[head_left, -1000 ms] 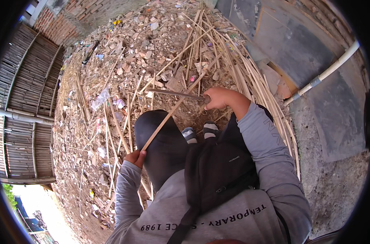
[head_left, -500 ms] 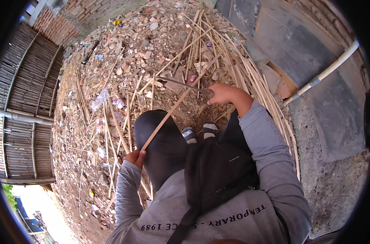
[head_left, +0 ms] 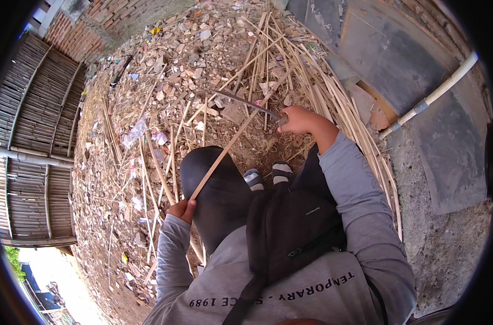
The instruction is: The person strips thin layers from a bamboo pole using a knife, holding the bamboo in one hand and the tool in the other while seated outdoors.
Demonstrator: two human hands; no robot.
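A long, flat bamboo strip (head_left: 220, 157) slants across my left knee and reaches away toward the far rubble. Its near end is gripped by my left hand (head_left: 182, 210), thumb on top, beside the knee. My right hand (head_left: 296, 120) is closed around the handle of a long-bladed knife (head_left: 251, 103). The dark blade points left and crosses the strip beyond my knees. Whether the blade touches the strip or sits just above it, I cannot tell.
Several bamboo strips (head_left: 341, 108) lie piled at the right, others (head_left: 151, 168) at the left. Broken brick and litter (head_left: 176, 81) cover the ground. A bamboo wall (head_left: 32, 103) stands left; grey sheets (head_left: 398, 59) and a pale pole (head_left: 447, 86) are at the right. A black bag (head_left: 295, 227) rests on my lap.
The knife in my right hand has shifted slightly farther away from me along the strip. My left hand and the strip have barely moved.
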